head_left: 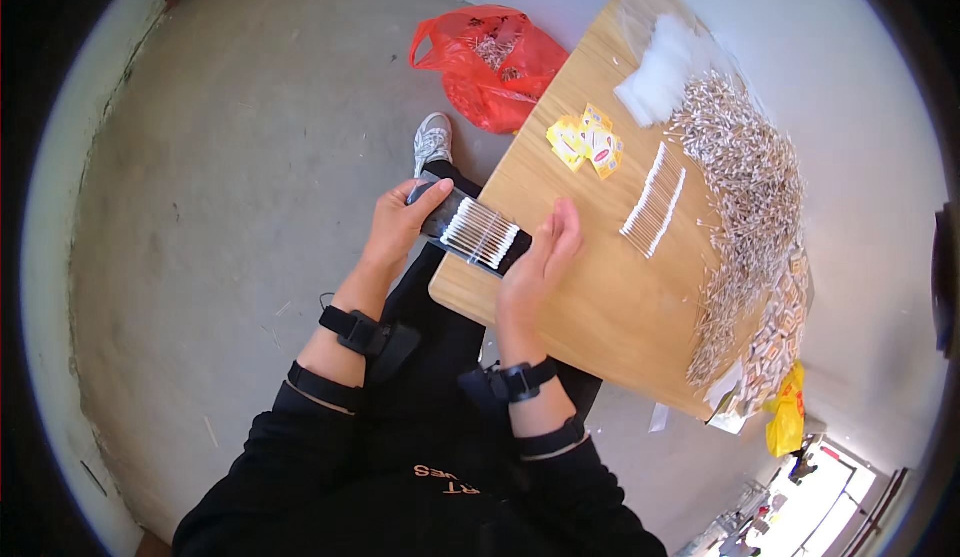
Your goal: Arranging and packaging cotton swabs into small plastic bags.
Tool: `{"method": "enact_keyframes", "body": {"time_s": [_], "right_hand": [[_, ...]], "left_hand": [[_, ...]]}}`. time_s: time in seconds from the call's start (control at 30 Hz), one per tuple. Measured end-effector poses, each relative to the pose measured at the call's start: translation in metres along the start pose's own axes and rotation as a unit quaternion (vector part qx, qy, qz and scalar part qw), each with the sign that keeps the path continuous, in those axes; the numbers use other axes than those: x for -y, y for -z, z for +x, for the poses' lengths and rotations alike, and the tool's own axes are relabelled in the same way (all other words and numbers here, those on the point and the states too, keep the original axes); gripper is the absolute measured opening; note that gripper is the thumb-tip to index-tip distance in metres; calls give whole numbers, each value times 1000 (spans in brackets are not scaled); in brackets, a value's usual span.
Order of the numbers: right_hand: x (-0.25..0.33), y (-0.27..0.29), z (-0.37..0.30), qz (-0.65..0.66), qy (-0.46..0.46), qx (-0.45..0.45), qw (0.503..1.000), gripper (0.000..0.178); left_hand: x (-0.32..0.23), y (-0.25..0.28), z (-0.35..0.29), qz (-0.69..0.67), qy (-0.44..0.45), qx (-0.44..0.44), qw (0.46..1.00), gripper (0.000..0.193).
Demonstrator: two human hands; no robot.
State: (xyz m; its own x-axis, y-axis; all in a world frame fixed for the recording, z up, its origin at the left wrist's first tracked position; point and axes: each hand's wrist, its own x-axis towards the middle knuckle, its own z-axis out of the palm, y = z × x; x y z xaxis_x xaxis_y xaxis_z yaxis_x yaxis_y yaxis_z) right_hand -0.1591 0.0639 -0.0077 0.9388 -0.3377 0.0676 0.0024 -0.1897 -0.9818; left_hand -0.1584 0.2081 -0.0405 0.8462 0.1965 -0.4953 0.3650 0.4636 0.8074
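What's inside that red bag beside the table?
The red bag shows a loose heap of thin sticks, apparently cotton swabs, in its opening; what lies beneath them is covered.

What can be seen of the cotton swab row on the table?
The row lies flat on the table: thin brownish sticks, seemingly wooden, roughly parallel, with white tips at both ends, forming a slanted band. It sits between yellow packets and a swab heap; neither left hand nor right hand touches it.

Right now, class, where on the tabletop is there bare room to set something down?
The tabletop is bare between the right hand, swab row and loose swab pile, and between that hand and the yellow packets. Its right side is crowded with the pile and small squares.
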Motion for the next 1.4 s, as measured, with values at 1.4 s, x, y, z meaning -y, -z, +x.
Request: {"method": "enact_keyframes", "body": {"time_s": [1.4], "right_hand": [[25,61,44,129,-274,137,943,30]], "left_hand": [[-53,-41,-47,291,-265,7,919,19]]}}
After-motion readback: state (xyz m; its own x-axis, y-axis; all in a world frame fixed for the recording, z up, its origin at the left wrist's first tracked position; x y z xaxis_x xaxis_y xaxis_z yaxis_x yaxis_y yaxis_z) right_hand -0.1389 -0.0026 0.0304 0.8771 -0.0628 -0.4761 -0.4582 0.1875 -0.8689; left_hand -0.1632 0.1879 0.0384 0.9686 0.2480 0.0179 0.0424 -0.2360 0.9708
